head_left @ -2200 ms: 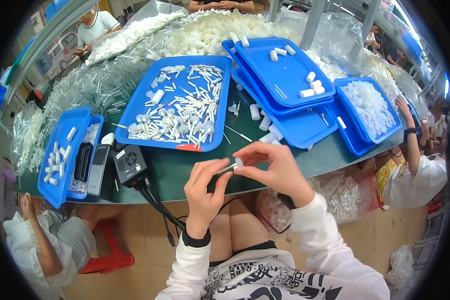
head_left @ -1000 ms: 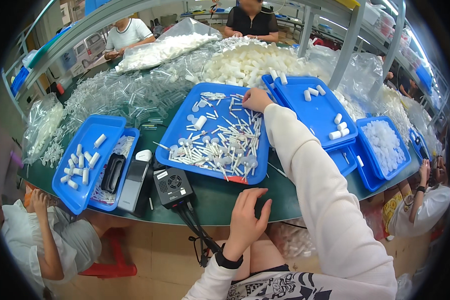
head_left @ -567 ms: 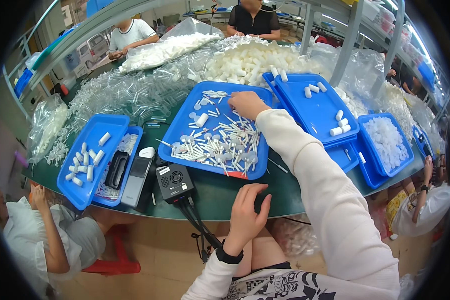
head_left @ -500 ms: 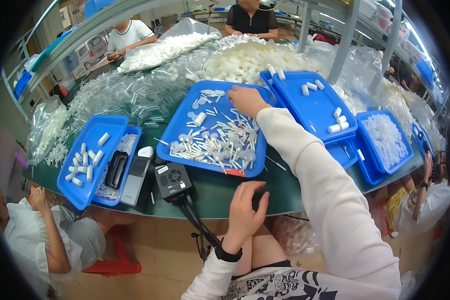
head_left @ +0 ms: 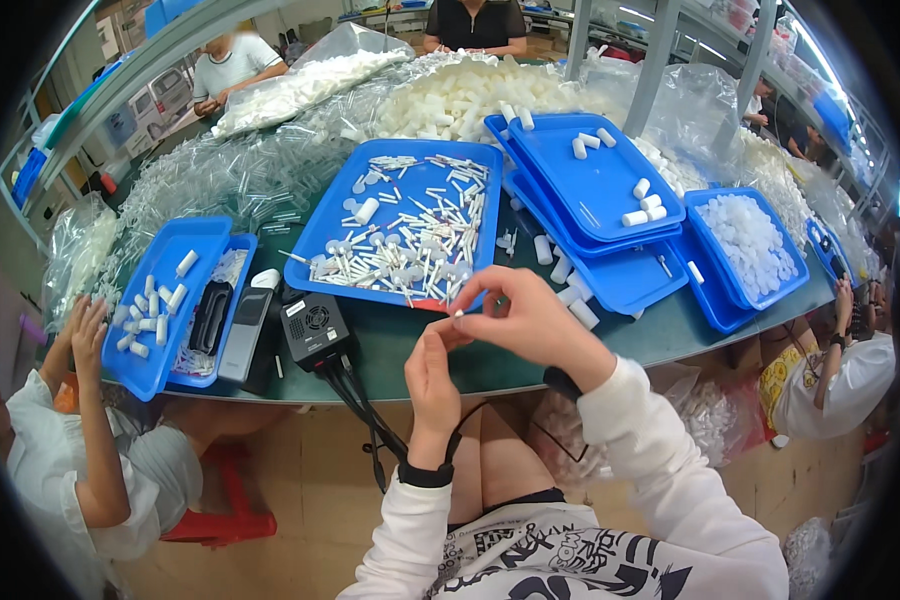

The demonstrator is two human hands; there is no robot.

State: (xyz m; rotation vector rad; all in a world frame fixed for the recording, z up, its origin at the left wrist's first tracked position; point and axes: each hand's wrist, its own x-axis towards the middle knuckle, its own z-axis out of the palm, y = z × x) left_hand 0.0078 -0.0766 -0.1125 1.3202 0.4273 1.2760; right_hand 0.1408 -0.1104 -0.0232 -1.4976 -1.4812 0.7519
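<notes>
In front of me, at the table's near edge, my right hand (head_left: 530, 320) pinches a small white piece (head_left: 459, 313) between thumb and fingertips. Most of that piece is hidden by the fingers. My left hand (head_left: 433, 390) is raised against the right fingertips, its fingers drawn together; what it holds, if anything, is hidden. Just beyond both hands lies a large blue tray (head_left: 330, 205) with many thin white sticks (head_left: 410, 255), several translucent round discs and a white cylinder (head_left: 366, 211). A red patch (head_left: 430, 305) shows at the tray's near rim.
Stacked blue trays (head_left: 610, 205) with white cylinders stand right, beside a tray of translucent pieces (head_left: 745, 245). Left are another blue tray (head_left: 185, 250), a grey box (head_left: 242, 335) and a black cabled device (head_left: 315, 325). Piled white parts (head_left: 470, 95) lie behind. Other people sit around the table.
My right hand has come back from the tray's far side to meet my left hand, now pinching a small white piece. The left hand's fingers have closed up. The whole view has shifted.
</notes>
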